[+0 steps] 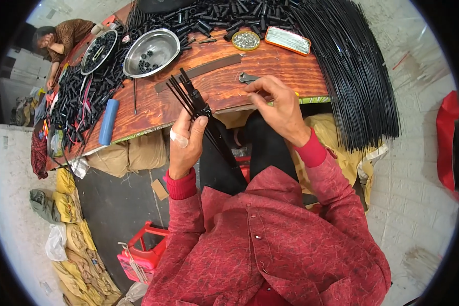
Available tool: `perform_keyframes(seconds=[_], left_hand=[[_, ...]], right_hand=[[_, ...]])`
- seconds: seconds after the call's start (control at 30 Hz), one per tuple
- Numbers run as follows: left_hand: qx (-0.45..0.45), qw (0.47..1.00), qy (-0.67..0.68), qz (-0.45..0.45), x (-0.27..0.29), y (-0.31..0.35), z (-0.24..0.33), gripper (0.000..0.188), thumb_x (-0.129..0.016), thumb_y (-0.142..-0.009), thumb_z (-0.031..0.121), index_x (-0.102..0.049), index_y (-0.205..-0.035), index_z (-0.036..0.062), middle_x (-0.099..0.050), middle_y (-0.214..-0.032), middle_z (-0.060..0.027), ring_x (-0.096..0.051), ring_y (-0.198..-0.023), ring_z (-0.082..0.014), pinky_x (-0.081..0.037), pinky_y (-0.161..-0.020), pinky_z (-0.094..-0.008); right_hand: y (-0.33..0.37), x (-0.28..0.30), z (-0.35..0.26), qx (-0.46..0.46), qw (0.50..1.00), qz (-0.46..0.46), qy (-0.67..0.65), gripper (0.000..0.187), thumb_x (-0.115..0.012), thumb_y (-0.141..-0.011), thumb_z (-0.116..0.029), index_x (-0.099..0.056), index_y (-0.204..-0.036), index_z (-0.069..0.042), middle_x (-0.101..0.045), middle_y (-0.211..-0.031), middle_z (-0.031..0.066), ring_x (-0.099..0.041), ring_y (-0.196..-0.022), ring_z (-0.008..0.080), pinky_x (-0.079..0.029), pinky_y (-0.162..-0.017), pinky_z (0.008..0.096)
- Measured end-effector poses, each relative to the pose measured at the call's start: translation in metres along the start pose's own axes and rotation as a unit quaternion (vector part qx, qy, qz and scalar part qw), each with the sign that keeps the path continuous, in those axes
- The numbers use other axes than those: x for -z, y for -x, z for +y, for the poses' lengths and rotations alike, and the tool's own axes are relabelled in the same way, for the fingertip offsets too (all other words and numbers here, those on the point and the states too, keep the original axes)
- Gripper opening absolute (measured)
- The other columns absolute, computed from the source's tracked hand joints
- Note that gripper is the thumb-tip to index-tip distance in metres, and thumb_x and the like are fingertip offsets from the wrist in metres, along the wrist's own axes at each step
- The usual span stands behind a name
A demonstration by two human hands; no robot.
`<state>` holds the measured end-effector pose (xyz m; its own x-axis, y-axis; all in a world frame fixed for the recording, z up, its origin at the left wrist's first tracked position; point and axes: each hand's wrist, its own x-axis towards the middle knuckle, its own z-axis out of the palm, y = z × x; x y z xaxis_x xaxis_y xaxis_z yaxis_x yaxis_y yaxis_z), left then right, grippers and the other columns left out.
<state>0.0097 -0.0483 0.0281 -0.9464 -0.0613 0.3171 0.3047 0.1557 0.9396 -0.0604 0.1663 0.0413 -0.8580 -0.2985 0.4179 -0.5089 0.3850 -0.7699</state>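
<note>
My left hand (185,138) is closed around what looks like a partly built umbrella frame, thin black ribs (179,97) gathered at a dark fitting (199,103). The ribs fan up past my fingers, and their lower ends reach down over my lap. To the right, my right hand (281,108) hovers at the table's front edge, thumb and forefinger brought near each other. Anything held in that pinch is too small to make out. Just beyond those fingers lies the metal head of a pair of pliers (247,77); my hand hides part of the tool.
A steel bowl (160,40) with small black notched parts stands on the wooden table (214,84). Black tubes (214,16) pile along the back. Near them sit a round dish of metal bits (245,40) and a tray of wires (287,40). Long black rods (357,76) overhang the right side.
</note>
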Motion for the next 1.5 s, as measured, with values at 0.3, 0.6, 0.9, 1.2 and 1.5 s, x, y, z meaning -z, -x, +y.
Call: perform_keyframes(seconds=[0.3,0.6,0.9,1.2,1.5], left_hand=[[0.051,0.994,0.099,-0.012,0.003,0.002,-0.001,0.038,-0.059,-0.096,0.01,-0.053,-0.132,-0.002,-0.062,-0.12,-0.0058,-0.058,-0.104,-0.0123,-0.045,-0.093,-0.0279],[0.051,0.992,0.118,-0.006,0.002,0.001,-0.004,0.041,-0.066,-0.093,0.015,-0.057,-0.129,-0.0032,-0.063,-0.118,-0.0063,-0.057,-0.104,-0.0127,-0.045,-0.093,-0.0281],[0.094,0.98,0.177,-0.011,0.001,0.002,0.003,0.046,-0.069,-0.089,0.005,-0.054,-0.132,-0.0031,-0.061,-0.122,-0.0077,-0.058,-0.105,-0.0123,-0.047,-0.093,-0.0276],[0.081,0.994,0.073,-0.032,-0.004,0.004,0.017,0.054,-0.067,-0.088,0.002,-0.048,-0.138,-0.0019,-0.06,-0.121,-0.0064,-0.058,-0.102,-0.0115,-0.048,-0.092,-0.0268],[0.069,0.998,0.006,-0.012,-0.004,0.005,0.02,0.04,-0.062,-0.092,0.004,-0.056,-0.131,-0.0022,-0.061,-0.124,-0.0061,-0.056,-0.103,-0.0097,-0.045,-0.089,-0.0241]], right_hand=[[0.009,-0.029,-0.029,0.045,0.99,-0.045,-0.122,0.018,-0.067,-0.082,0.003,-0.068,-0.1,0.0,-0.064,-0.094,0.0055,-0.061,-0.077,0.0116,-0.049,-0.063,0.0238],[0.019,-0.033,-0.029,-0.004,0.983,-0.056,-0.177,0.015,-0.068,-0.084,0.002,-0.068,-0.098,0.0,-0.063,-0.089,0.0036,-0.058,-0.071,0.0073,-0.047,-0.06,0.0216],[0.016,-0.035,-0.027,-0.101,0.955,-0.087,-0.265,0.011,-0.071,-0.087,-0.006,-0.066,-0.095,-0.001,-0.063,-0.085,-0.0004,-0.056,-0.073,0.0024,-0.045,-0.06,0.0194],[0.014,-0.039,-0.025,-0.054,0.973,-0.058,-0.216,0.008,-0.068,-0.087,-0.004,-0.064,-0.093,-0.001,-0.064,-0.083,0.0009,-0.058,-0.071,0.0049,-0.047,-0.062,0.0213],[0.017,-0.042,-0.023,-0.064,0.967,-0.054,-0.24,0.008,-0.066,-0.089,-0.003,-0.064,-0.095,0.0,-0.063,-0.086,0.0018,-0.059,-0.07,0.0066,-0.048,-0.061,0.0213]])
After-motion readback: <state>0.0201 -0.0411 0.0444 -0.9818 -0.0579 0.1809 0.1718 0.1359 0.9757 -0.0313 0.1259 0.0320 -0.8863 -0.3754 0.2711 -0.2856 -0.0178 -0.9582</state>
